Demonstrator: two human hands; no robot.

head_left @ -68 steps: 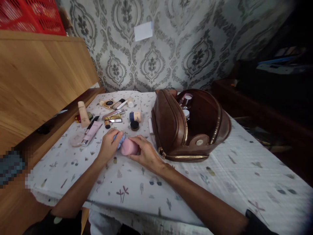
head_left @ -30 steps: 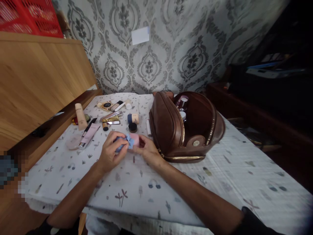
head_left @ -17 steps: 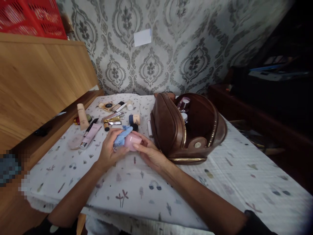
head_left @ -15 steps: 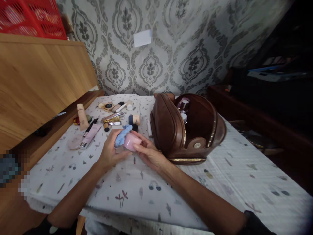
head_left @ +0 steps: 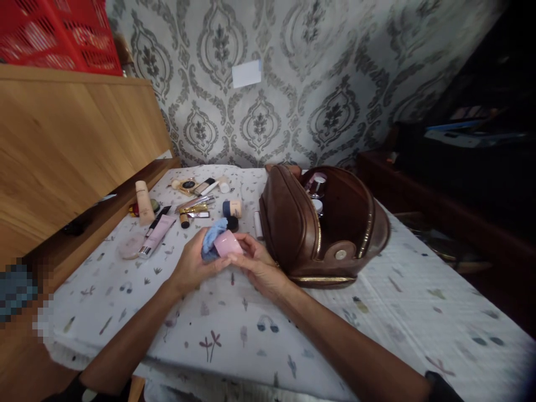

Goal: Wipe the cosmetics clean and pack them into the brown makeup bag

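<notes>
Between my two hands, above the printed cloth (head_left: 234,335), is a small pink jar (head_left: 228,244). My left hand (head_left: 195,262) is closed around a blue cloth (head_left: 214,237) that presses against the jar's left side. The fingers and thumb of my right hand (head_left: 257,259) grip the jar from the right. Just beyond the hands lie a dark round lid (head_left: 232,224) and a jar with a blue and peach body (head_left: 232,209). To the right, a brown leather bag (head_left: 288,223) stands unzipped, with a silver-capped bottle (head_left: 318,185) and a white-topped container (head_left: 317,207) inside.
Left on the cloth are a beige tube (head_left: 144,204), a pink tube (head_left: 157,235), a round pink compact (head_left: 130,246) and several small cosmetics. A white stick-like item (head_left: 258,224) lies against the bag. A wooden panel (head_left: 79,128) borders the left, below a red crate (head_left: 58,36).
The pink jar has tilted slightly in my hands, and the blue cloth has shifted along its side. The whole view has moved a little; the bag and cosmetics stay in place.
</notes>
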